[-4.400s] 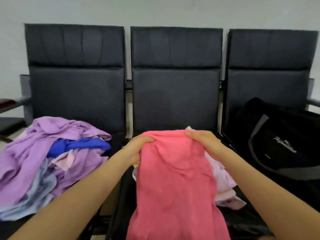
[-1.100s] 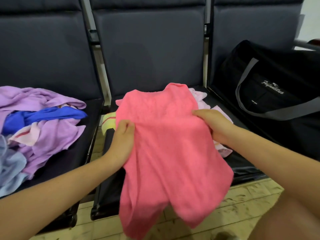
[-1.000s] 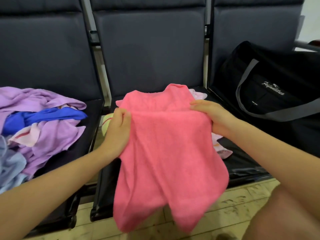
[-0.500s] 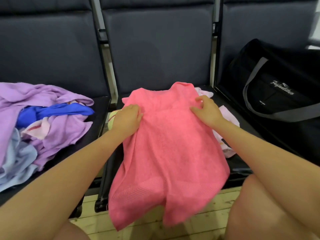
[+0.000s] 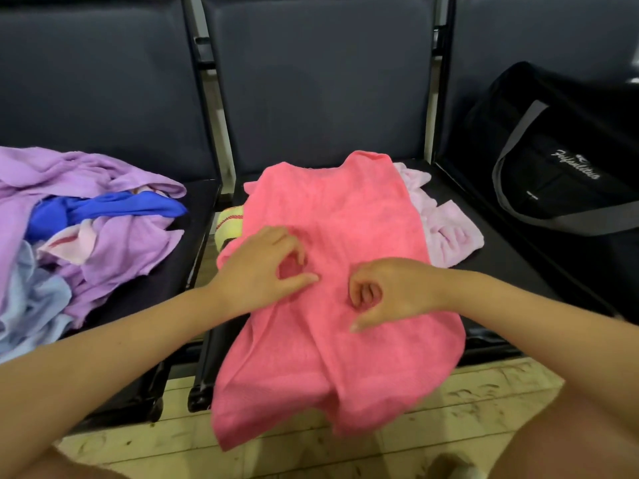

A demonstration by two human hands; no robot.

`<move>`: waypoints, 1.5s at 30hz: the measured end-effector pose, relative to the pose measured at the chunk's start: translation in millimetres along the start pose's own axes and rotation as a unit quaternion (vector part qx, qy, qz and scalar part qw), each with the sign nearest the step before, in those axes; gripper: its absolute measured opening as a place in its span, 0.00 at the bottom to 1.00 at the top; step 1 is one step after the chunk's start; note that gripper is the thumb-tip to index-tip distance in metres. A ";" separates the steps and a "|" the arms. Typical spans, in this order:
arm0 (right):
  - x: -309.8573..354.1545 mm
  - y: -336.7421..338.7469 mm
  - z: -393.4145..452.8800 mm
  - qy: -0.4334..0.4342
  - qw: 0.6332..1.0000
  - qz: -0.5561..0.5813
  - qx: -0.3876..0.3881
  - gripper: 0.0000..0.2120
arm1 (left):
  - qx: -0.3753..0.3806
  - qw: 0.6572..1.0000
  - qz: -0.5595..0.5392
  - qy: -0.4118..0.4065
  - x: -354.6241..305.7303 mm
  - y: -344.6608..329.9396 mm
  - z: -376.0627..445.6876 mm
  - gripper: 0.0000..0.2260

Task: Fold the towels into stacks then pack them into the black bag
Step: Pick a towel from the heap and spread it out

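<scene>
On the bench's [image 5: 511, 257] middle seat, both hands, left [image 5: 257, 267] and right [image 5: 390, 292], rested loosely curled, gripping nothing, on the pink towel [image 5: 332, 340] overhanging the front edge.

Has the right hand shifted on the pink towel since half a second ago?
Yes. The right hand has slid down the pink towel, away from the middle seat's backrest toward the seat's front edge, and inward from the towel's right side.

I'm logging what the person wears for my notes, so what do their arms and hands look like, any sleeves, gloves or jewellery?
Both forearms are bare up to the frame edge, with no sleeves in view. The left hand and right hand have no gloves, and no rings, watch or bracelets show on the fingers or wrists. Nails look short and unpainted, though the picture is slightly blurred.
</scene>
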State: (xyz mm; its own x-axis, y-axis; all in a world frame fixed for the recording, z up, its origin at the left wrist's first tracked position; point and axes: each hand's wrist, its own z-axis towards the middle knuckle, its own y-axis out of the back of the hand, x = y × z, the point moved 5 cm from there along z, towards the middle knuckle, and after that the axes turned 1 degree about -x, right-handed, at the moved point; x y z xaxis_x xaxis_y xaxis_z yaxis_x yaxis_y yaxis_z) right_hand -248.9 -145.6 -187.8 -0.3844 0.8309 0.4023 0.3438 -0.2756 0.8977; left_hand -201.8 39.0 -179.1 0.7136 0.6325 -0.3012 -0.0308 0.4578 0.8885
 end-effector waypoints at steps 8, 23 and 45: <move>-5.7 -11.2 5.2 0.035 0.999 0.017 0.035 0.07 | 0.259 0.964 -0.064 0.000 -3.3 -37.5 -25.2 0.13; -2.6 58.4 37.9 -0.013 0.930 0.052 -0.363 0.07 | -0.106 0.908 -0.289 0.286 24.6 3.3 23.1 0.10; 3.8 -19.8 19.6 0.105 0.989 -0.095 -0.043 0.22 | 0.130 0.975 0.175 0.051 -8.0 -11.3 -42.9 0.28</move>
State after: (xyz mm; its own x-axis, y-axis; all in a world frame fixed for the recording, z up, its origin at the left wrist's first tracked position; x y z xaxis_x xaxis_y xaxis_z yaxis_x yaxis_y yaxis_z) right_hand -240.4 -127.5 -207.6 -0.6079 0.7549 0.2461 0.1777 -0.1728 0.9688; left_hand -237.2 55.6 -201.6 0.6177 0.7863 0.0146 -0.0709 0.0372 0.9968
